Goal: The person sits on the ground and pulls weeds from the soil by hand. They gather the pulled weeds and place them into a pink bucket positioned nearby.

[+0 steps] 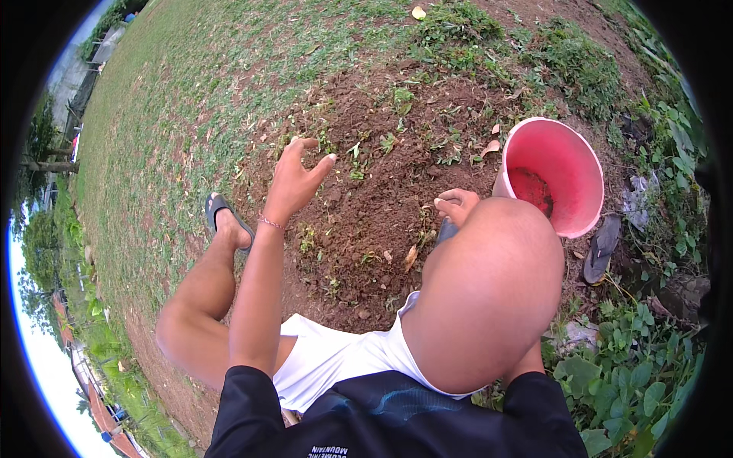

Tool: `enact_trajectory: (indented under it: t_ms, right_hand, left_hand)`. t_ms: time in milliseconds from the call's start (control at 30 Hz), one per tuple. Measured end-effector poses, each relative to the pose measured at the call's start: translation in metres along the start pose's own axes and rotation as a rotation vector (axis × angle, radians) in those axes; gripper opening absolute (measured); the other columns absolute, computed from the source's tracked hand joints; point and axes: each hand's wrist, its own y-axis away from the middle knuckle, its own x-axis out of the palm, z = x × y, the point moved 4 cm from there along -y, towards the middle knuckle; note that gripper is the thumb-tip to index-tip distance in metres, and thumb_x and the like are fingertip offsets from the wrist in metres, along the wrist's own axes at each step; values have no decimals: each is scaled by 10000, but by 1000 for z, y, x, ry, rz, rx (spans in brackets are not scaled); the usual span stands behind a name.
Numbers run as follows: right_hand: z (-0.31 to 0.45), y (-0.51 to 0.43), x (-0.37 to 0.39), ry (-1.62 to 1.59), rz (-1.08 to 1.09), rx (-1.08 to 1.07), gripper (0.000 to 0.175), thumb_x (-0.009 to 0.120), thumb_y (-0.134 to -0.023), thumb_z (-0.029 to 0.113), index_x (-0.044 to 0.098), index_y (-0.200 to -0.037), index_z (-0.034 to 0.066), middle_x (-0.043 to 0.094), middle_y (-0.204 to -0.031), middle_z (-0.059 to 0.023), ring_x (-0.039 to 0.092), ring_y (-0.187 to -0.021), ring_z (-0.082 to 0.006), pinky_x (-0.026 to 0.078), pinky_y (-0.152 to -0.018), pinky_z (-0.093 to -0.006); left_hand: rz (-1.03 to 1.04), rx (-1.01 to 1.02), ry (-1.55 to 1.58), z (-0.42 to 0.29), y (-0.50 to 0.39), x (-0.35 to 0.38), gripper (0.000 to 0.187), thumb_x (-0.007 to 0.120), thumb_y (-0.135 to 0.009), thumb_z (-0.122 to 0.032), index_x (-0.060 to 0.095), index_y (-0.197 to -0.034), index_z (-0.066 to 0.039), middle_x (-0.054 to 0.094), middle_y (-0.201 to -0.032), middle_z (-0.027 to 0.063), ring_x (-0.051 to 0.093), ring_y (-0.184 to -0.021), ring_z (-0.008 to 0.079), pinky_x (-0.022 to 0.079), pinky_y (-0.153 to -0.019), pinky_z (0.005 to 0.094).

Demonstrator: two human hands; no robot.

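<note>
My left hand (pixel 296 182) hovers over the left side of a patch of loosened brown soil (pixel 378 200), thumb and forefinger apart, with nothing between them. A cord bracelet (pixel 271 222) circles that wrist. My right hand (pixel 460 204) shows only in part beside my raised right knee (pixel 515 246), which hides the rest of it. Its visible fingers are bent, and whether they hold anything cannot be seen. Small uprooted weeds (pixel 388 142) and dry leaves lie over the soil. Right of my knee stands a pink plastic bucket (pixel 590 172), tilted towards me, with some dirt at its bottom.
A loose dark flip-flop (pixel 602 249) lies just below the bucket. Leafy plants (pixel 624 378) crowd the right edge, near a crumpled plastic scrap (pixel 640 197). Short grass (pixel 166 131) spreads to the left. Clumps of taller weeds (pixel 572 63) grow beyond the soil.
</note>
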Motion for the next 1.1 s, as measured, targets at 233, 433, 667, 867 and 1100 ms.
enact_trajectory:
  t_ms: [233, 433, 667, 867, 1100]
  right_hand:
    - [-20, -20, -19, 67, -227, -37, 405, 722, -853, 252, 679, -1119, -51, 741, -948, -158, 710, -844, -202, 549, -774, -322]
    - [-4, -106, -21, -167, -386, 118, 414, 695, -879, 320, 670, -1120, -16, 733, -928, -174, 710, -893, -311, 542, -840, -407]
    - [25, -159, -11, 65, -805, -186, 240, 619, -915, 224, 592, -1010, 5, 680, -937, -215, 654, -893, -392, 485, -808, -479]
    - [46, -146, -12, 142, -896, -421, 158, 620, -915, 134, 615, -989, -6, 680, -877, -228, 669, -813, -391, 504, -743, -471]
    - [50, -136, -16, 113, -775, 78, 469, 655, -898, 384, 594, -1024, -64, 681, -1062, -241, 653, -1027, -403, 501, -874, -503]
  left_hand:
    - [224, -53, 109, 23, 22, 117, 510, 712, -874, -365, 602, -1225, -11, 591, -1296, 197, 553, -1245, 338, 429, -1056, 420]
    - [213, -37, 130, 32, 34, 148, 438, 714, -886, -307, 614, -1200, -19, 565, -1331, 185, 577, -1212, 330, 509, -973, 421]
    - [186, -176, 325, 32, 17, 128, 386, 707, -893, -273, 619, -1173, -23, 570, -1317, 217, 578, -1209, 355, 549, -874, 397]
    - [228, -134, 288, 18, 13, 123, 366, 684, -927, -203, 606, -1195, 34, 524, -1354, 189, 570, -1233, 301, 586, -905, 388]
    - [221, 4, 247, -10, -10, 133, 369, 685, -923, -200, 607, -1203, 28, 538, -1344, 199, 593, -1201, 306, 589, -897, 383]
